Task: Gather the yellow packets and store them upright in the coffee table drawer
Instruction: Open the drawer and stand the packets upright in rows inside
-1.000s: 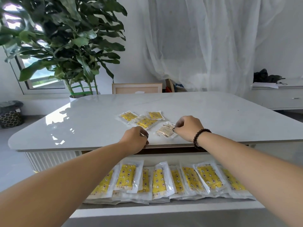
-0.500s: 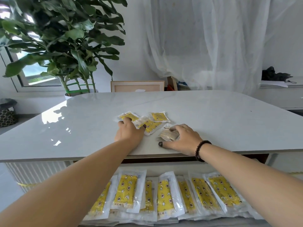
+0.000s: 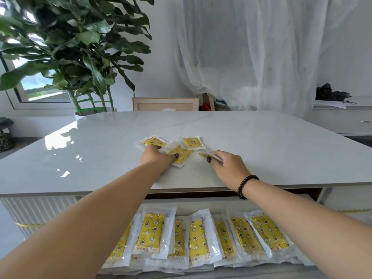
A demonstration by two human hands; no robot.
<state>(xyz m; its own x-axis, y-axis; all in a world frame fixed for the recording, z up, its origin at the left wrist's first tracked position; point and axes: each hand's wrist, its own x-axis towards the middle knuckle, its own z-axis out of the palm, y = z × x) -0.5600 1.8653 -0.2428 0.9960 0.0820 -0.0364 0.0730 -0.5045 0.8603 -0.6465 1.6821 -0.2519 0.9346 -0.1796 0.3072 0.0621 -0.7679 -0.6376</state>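
Several yellow packets in clear wrappers lie loose on the white coffee table (image 3: pixel 271 150). My left hand (image 3: pixel 156 157) rests on two of them, the far-left packet (image 3: pixel 152 141) and the middle packet (image 3: pixel 182 155), with the thumb pressing the middle one. A third packet (image 3: pixel 192 142) lies free just beyond. My right hand (image 3: pixel 228 168) pinches a tilted packet (image 3: pixel 211 156) between thumb and fingers, its edge lifted off the table. Below the table's front edge, the open drawer (image 3: pixel 201 202) holds a row of several yellow packets (image 3: pixel 198 238) leaning side by side.
A large potted plant (image 3: pixel 80 57) stands behind the table's left corner. A wooden frame (image 3: pixel 165 104) leans behind the far edge before a white curtain. A white sideboard (image 3: pixel 346 119) is at the right, a dark basket (image 3: pixel 6 137) at the left.
My left hand has slid forward onto the two left packets. My right hand has turned and lifted the edge of its packet off the table. The view has moved closer.
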